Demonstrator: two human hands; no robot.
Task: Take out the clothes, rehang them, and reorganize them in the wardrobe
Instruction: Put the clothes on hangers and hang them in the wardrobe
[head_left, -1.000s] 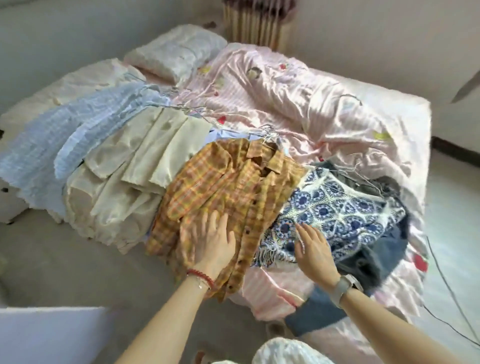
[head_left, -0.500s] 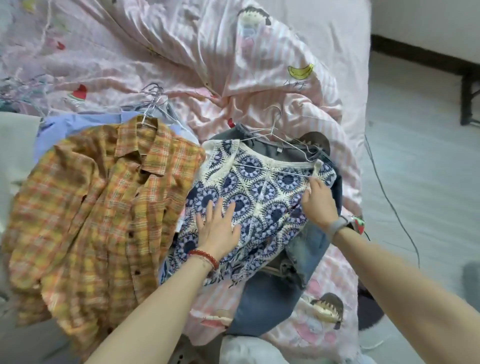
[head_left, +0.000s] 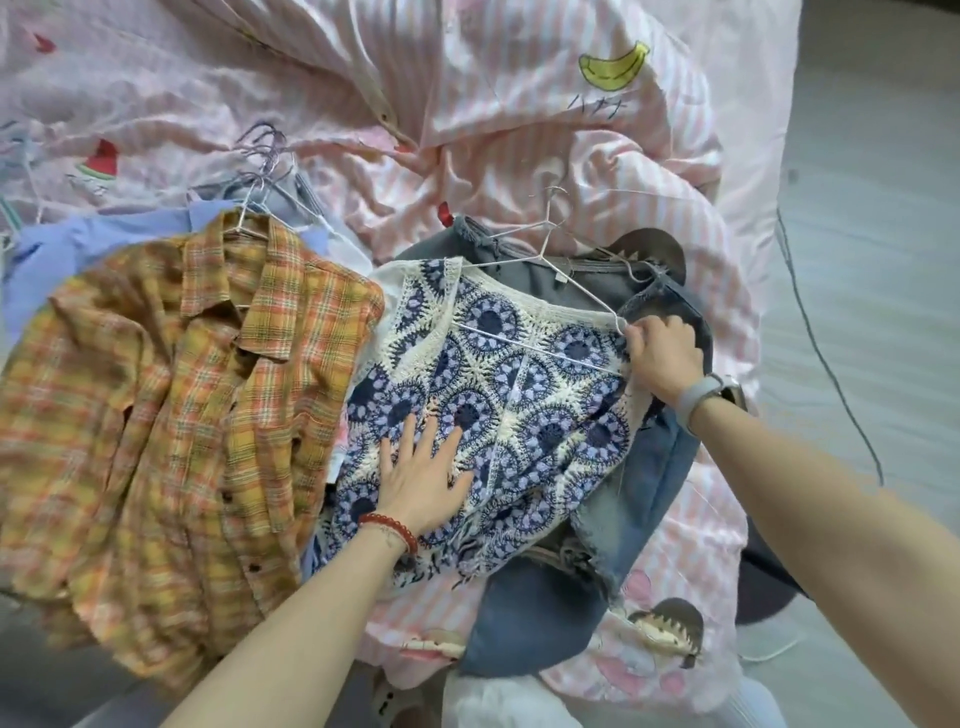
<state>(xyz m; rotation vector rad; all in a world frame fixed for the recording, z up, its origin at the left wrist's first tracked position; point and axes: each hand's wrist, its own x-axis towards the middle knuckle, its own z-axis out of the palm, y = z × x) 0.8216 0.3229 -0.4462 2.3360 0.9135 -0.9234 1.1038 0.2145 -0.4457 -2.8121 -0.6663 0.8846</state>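
Landmark: blue-and-cream crochet top (head_left: 519, 384), lying flat on the bed near its foot edge, on top of denim garments (head_left: 639, 499). A white wire hanger (head_left: 540, 291) sits in the top's neckline, hook pointing up the bed toward the pink striped duvet (head_left: 467, 130).

Left hand (head_left: 423, 480): flat on the lower left part of the crochet top, fingers straight and spread wide, palm pressing the fabric. Red bead bracelet (head_left: 389, 525) on that wrist.

Right hand (head_left: 662, 358): at the top's right shoulder, fingers curled and pinching the end of the hanger together with the knit edge there. Grey watch (head_left: 701, 397) on that wrist.

Left of the crochet top, touching its edge: orange plaid shirt (head_left: 171, 415), spread open-collared on its own wire hanger, hook above the collar. Under the plaid shirt, at its upper left, a light blue shirt (head_left: 78, 244) pokes out. More wire hangers (head_left: 265, 156) are bunched on the duvet above the plaid collar.

Denim shows above, right of and below the crochet top; the frayed hem of 1 piece lies just below the top's lower right corner. The number of denim pieces is unclear.

Far right of the top, off the bed: grey floor (head_left: 883, 260) with a thin dark cable (head_left: 826, 332) running across it.
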